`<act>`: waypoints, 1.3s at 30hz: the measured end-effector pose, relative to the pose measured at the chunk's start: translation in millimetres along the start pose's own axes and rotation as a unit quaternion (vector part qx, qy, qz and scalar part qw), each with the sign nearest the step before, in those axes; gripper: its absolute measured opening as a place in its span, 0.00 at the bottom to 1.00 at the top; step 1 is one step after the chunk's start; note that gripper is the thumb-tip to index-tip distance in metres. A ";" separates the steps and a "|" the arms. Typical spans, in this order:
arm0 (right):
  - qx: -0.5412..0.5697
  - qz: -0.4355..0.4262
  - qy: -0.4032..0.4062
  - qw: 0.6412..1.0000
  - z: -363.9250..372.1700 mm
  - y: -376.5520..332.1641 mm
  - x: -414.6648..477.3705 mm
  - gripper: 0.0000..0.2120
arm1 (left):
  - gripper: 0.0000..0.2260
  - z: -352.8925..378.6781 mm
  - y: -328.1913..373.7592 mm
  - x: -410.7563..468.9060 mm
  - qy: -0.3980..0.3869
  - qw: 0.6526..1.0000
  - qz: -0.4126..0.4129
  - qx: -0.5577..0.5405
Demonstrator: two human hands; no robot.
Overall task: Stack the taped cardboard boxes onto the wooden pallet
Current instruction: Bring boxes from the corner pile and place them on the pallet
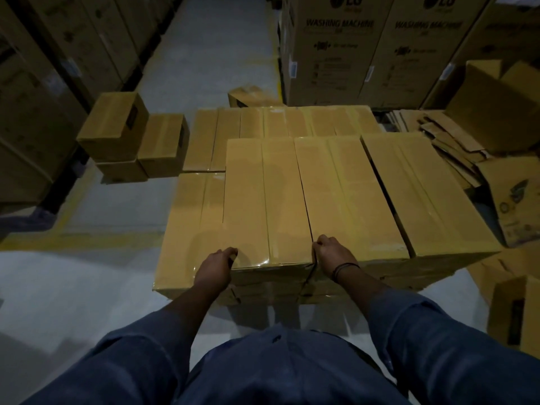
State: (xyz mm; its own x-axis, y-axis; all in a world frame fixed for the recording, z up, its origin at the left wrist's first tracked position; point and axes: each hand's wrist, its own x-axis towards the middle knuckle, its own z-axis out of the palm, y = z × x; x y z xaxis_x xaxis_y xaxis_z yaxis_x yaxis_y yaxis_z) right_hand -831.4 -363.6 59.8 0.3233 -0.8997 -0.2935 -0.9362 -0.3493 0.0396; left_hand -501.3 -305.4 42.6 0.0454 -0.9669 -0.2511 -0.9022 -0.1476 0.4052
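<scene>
Several long taped cardboard boxes lie side by side in layers in front of me; the pallet beneath them is hidden. On the upper layer, the left-most box (264,200) is held at its near end by both hands. My left hand (216,268) curls its fingers over that box's near left corner. My right hand (333,254) grips the near right corner, fingers tucked into the gap beside the neighbouring box (347,194). A third upper box (423,191) lies to the right, slightly angled. A lower box (190,226) shows on the left.
Three small boxes (117,127) are stacked on the floor at the left. Tall washing machine cartons (336,48) stand behind. Flattened cardboard (444,141) and open cartons (508,200) crowd the right. Racks of cartons (43,83) line the aisle's left side. Grey floor with yellow lines lies to the left.
</scene>
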 end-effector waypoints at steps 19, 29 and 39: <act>-0.024 -0.004 -0.003 1.000 -2.8 -4.7 4.2 0.18 | 0.24 -9.4 3.5 -7.6 -0.015 1.000 0.010 0.016; -0.023 0.010 -0.014 1.000 -6.1 -8.7 5.3 0.14 | 0.30 -10.9 5.6 -8.4 -0.026 1.000 0.001 0.018; 0.014 0.046 -0.032 0.998 -8.9 -19.6 0.8 0.21 | 0.31 -11.7 8.4 -11.2 -0.037 0.999 -0.019 -0.007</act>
State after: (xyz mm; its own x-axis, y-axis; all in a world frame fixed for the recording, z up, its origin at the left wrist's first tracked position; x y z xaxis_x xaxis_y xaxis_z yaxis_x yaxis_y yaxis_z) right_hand -811.6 -359.7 67.3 0.2261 -0.9087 -0.3509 -0.9655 -0.2568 0.0427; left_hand -504.4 -298.3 59.1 0.0473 -0.9422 -0.3316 -0.8946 -0.1877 0.4056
